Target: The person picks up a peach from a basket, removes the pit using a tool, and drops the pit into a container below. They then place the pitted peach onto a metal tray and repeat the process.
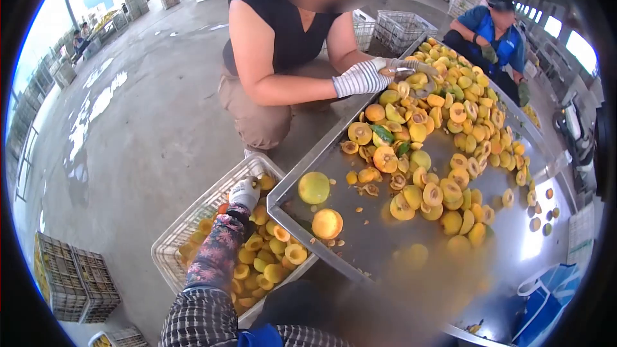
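My left hand (245, 195), in a white glove below a floral sleeve, reaches into a white plastic crate (168, 249). Its fingers are curled together, and what lies under them is hidden. Halved yellow peaches (295, 254) fill much of this crate, and a dark yellowish piece of fruit lies beside the fingertips. My right hand cannot be made out; a plaid sleeve runs toward a blurred brownish patch at lower right. On the metal table (315, 225) lie two whole peaches (314, 187) near the corner and a large heap of cut halves (443, 189).
Across the table corner a squatting co-worker in striped gloves (363, 78) holds a small tool over the heap. Another person in blue (508, 45) sits at the far side. Stacked crates (71, 276) stand at lower left; a blue bag (546, 302) lies at lower right.
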The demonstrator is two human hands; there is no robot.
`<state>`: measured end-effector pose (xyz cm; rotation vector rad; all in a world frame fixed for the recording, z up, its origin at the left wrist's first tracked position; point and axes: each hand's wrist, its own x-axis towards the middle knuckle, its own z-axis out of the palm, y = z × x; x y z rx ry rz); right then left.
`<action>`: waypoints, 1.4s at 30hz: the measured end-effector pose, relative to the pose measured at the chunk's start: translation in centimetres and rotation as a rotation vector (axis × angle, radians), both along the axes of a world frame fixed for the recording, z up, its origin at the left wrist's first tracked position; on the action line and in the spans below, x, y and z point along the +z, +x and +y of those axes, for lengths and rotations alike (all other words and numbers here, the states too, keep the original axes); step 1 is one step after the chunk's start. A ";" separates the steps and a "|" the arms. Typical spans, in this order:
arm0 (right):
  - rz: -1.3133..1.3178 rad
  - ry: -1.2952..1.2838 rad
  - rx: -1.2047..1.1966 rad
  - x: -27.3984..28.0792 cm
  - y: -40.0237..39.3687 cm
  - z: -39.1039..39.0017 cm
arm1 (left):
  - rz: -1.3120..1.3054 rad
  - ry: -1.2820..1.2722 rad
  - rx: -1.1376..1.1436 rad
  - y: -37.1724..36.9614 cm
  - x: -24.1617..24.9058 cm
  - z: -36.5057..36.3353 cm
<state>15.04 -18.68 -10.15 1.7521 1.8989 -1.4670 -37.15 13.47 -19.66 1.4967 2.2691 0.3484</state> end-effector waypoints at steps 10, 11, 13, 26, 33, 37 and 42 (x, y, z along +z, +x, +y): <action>0.090 0.052 -0.089 3.6 -1.3 1.4 | -0.180 0.230 -0.292 0.5 -4.8 -2.4; 0.093 0.062 -0.090 3.7 -1.2 1.6 | -0.303 0.280 -0.284 0.4 -7.0 -2.9; 0.101 0.087 -0.096 4.0 -0.9 1.8 | -0.568 0.361 -0.283 0.4 -10.9 -2.1; 0.183 0.158 -0.196 4.0 -1.3 -1.4 | -0.335 0.510 -0.337 7.5 0.0 -6.9; 0.097 0.324 -0.002 6.4 -1.6 1.0 | -0.050 0.321 -0.604 8.7 3.8 -15.9; 0.097 0.343 -0.037 10.7 -2.4 -0.2 | 0.240 -0.036 -0.465 5.7 4.0 -17.9; 0.202 0.228 -0.163 12.0 -0.9 -0.4 | 0.229 0.112 -0.315 3.9 6.9 -18.0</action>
